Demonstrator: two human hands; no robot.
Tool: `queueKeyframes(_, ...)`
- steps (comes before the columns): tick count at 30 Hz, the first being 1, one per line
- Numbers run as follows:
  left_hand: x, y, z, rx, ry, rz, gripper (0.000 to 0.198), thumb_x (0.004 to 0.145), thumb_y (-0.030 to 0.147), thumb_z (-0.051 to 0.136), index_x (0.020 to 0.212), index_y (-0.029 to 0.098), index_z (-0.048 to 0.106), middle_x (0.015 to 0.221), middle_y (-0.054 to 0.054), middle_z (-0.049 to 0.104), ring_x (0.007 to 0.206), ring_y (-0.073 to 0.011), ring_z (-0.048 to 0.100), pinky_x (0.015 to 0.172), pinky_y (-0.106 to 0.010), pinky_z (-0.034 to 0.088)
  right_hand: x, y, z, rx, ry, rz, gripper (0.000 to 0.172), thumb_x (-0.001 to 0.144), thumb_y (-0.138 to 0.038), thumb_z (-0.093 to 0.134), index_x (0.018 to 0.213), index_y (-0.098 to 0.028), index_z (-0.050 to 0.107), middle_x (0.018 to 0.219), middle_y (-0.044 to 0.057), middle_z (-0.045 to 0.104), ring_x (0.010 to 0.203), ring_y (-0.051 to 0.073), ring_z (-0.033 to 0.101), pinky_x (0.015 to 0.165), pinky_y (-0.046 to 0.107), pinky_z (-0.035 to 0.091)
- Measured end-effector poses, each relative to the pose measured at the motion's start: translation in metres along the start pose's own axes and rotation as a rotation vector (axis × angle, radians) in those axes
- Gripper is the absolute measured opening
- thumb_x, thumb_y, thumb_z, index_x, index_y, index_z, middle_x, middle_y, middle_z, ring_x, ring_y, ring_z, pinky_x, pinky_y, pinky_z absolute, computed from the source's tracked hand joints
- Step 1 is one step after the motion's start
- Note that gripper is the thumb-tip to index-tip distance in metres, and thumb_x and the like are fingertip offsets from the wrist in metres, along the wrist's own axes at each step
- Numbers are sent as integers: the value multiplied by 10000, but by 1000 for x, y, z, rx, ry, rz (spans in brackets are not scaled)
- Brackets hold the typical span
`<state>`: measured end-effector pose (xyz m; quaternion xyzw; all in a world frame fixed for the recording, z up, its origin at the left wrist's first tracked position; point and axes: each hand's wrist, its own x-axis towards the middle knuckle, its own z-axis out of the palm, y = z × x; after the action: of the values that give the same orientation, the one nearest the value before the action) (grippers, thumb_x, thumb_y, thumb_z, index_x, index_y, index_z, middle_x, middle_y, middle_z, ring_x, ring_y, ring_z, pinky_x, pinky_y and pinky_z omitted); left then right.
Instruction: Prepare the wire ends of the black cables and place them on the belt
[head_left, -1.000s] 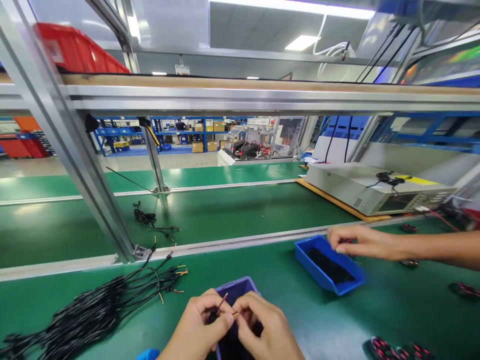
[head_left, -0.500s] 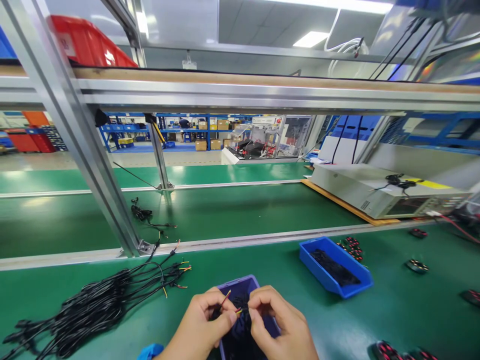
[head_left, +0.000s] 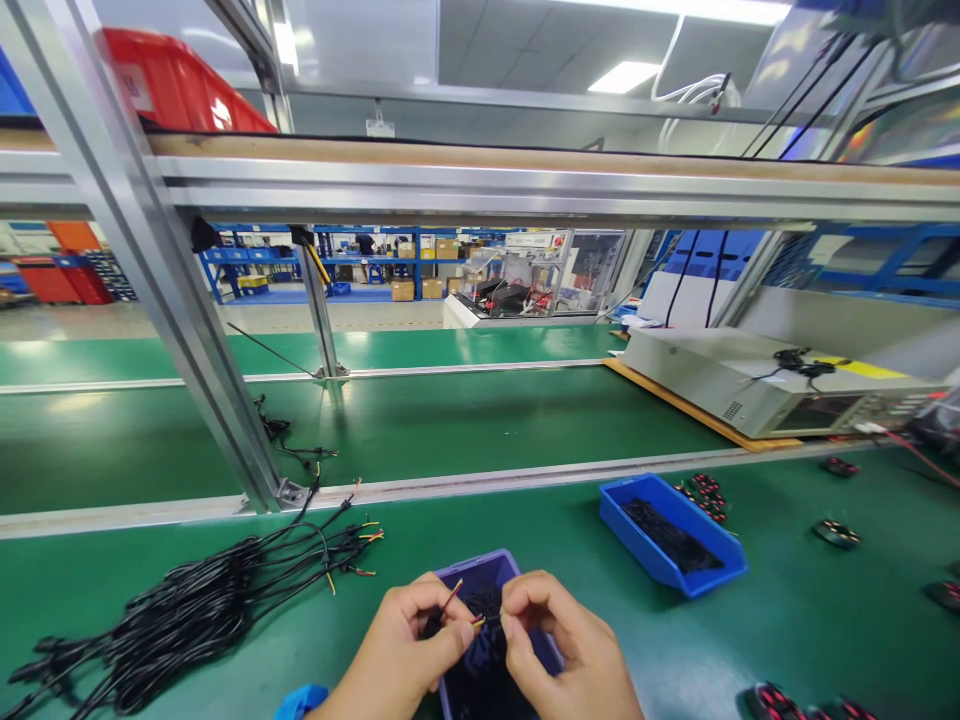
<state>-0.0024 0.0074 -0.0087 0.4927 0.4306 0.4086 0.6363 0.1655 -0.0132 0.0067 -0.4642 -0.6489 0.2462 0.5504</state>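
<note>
Head view, hands: the left hand grasps thin wires between thumb and fingers; the right hand has thumb and forefinger nearly meeting beside the wire tips, and I cannot tell whether anything is gripped there.
Held wires: a red wire and a yellow wire stick out of the left hand, over the purple bin.
Key relation: the yellow wire's tip faces the right hand's fingertips, just beside them; touching or apart is too fine to tell.
Long axis: the yellow wire runs sideways, left hand toward right; the red one slants up and away from the person.
Nearer hand: the left has the wires; the right sits close on their tip side.
Bin: below and between both hands, its far rim beyond the fingers, small black pieces inside.
Left side: a bundle of black cables lies on the desk, well apart from the left hand, most bare ends toward the bin.
Right side: a blue tray with black contents stands beyond the right hand, green surface between them.
Edges: the metal rail crosses behind the bin, well apart from it; the slanting post rises behind the cables.
Room for moving: widest to the right, between bin and tray; downward the bin's walls limit both hands.
</note>
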Motion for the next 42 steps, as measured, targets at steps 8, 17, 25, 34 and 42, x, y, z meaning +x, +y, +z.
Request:
queueKeyframes(8,0,-2,1,-7,9,20,394,701,516,800,673,146,669,699,48,488,428,-19,299,355,-165,253,-1,0,1,4,-5,20,104,832,-217,563,729,-226,575,694,-3,643,576,135,590,608,219,535)
queueKeyframes(17,0,-3,1,-7,18,26,469,661,587,800,655,137,667,698,49,475,423,-9,261,353,-168,246,3,-5,-1,9,-38,8,108,803,-156,545,731,-230,574,689,-30,617,587,122,599,610,193,514)
queueKeyframes(25,-2,-1,0,-5,-16,23,445,691,567,793,675,141,666,710,43,476,438,-22,298,366,-176,263,4,-5,-2,-10,-55,2,121,798,-127,541,738,-228,571,707,-26,620,588,124,596,578,192,488)
queueKeyframes(34,6,-13,-7,43,-28,99,404,697,543,800,684,143,741,703,10,529,565,-93,462,515,-209,389,5,-2,-1,39,-61,39,94,766,-146,525,715,-225,527,659,-30,561,570,124,550,550,194,460)
queueKeyframes(42,1,-6,-3,14,-22,37,477,652,615,805,718,145,758,742,18,528,444,-28,373,399,-187,294,4,-2,-2,105,-148,87,108,758,-134,515,711,-227,483,657,-48,514,568,111,523,554,189,431)
